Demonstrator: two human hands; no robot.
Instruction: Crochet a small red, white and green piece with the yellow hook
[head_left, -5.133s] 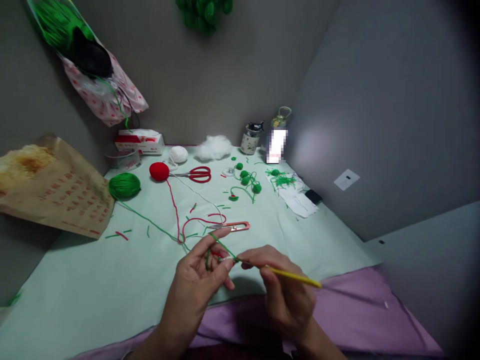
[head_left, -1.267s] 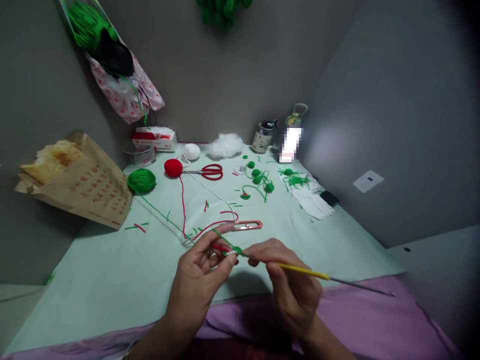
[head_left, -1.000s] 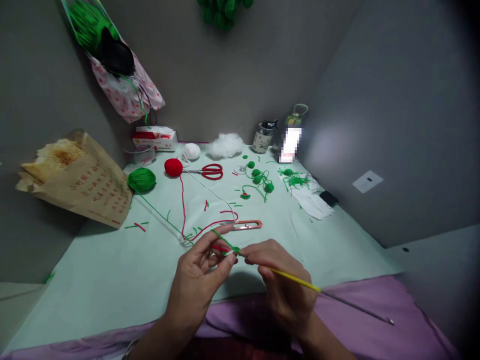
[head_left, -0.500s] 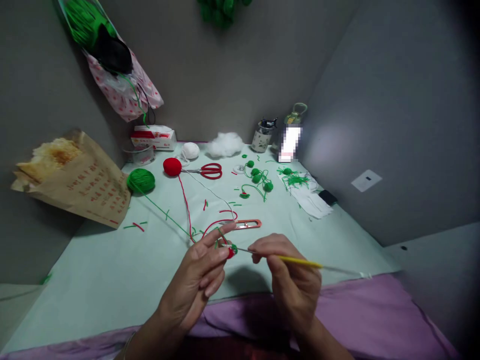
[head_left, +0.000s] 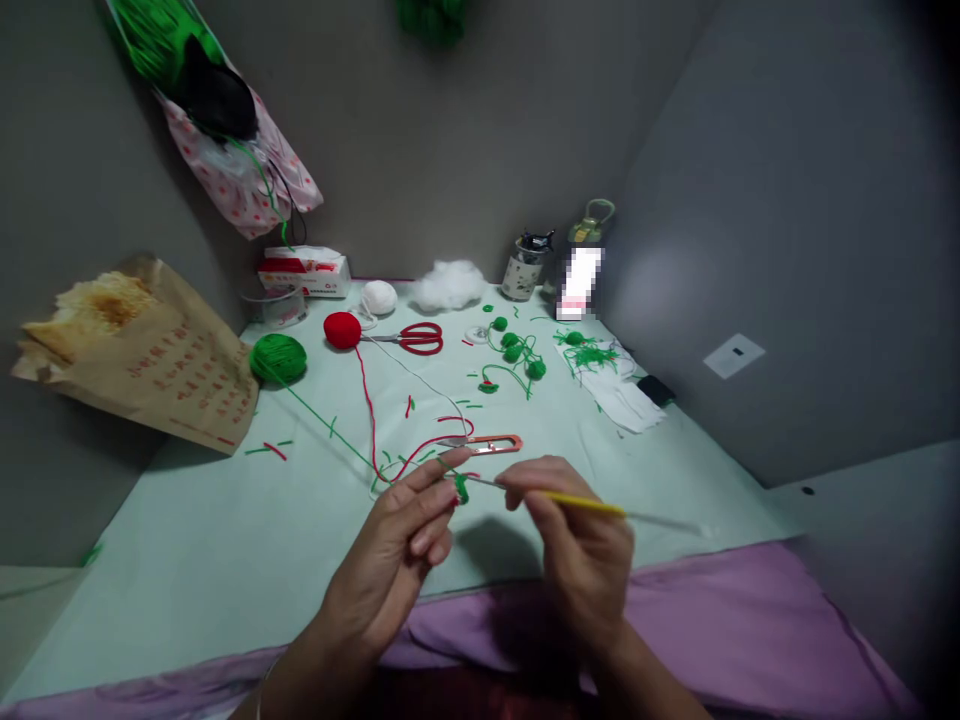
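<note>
My left hand [head_left: 397, 540] pinches a small green crochet piece [head_left: 461, 489] between thumb and fingers, a trace of red showing at its edge. Green yarn passes over my raised left index finger. My right hand [head_left: 574, 540] grips a crochet hook [head_left: 585, 502] by its yellow handle, and the metal shaft points left at the piece. Whether the hook's tip is inside a stitch is too small to tell. A green yarn ball [head_left: 278, 358] and a red yarn ball [head_left: 343, 330] trail strands toward my left hand. Just beyond the fingers lie orange thread snips [head_left: 495, 444].
Red-handled scissors [head_left: 420, 338], a white yarn ball [head_left: 379, 297] and white stuffing [head_left: 450, 286] lie farther back. Several small green crocheted balls [head_left: 535, 369] are at centre right. A paper bag [head_left: 187, 370] stands left; a lit phone [head_left: 580, 284] leans at the back.
The crochet piece has turned in my left fingers, so green shows now where red showed more. My right hand and the hook have shifted slightly left and up.
</note>
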